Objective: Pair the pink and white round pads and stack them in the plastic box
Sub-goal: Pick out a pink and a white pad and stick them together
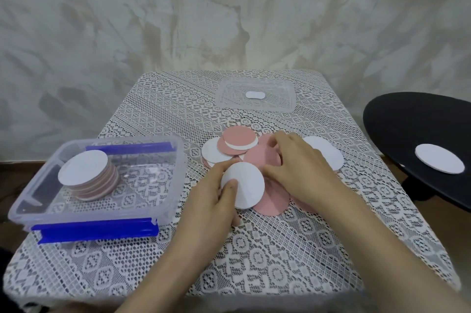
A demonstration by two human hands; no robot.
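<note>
Round pads [248,185]: thin, pink, white

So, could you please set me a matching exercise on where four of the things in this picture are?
1 stack of pads
2 clear lid
3 lone white pad
4 held white pad

A on the black round surface
B in the left hand
C inside the plastic box
D at the far side of the table

Pairs: 1-C, 2-D, 3-A, 4-B
</note>
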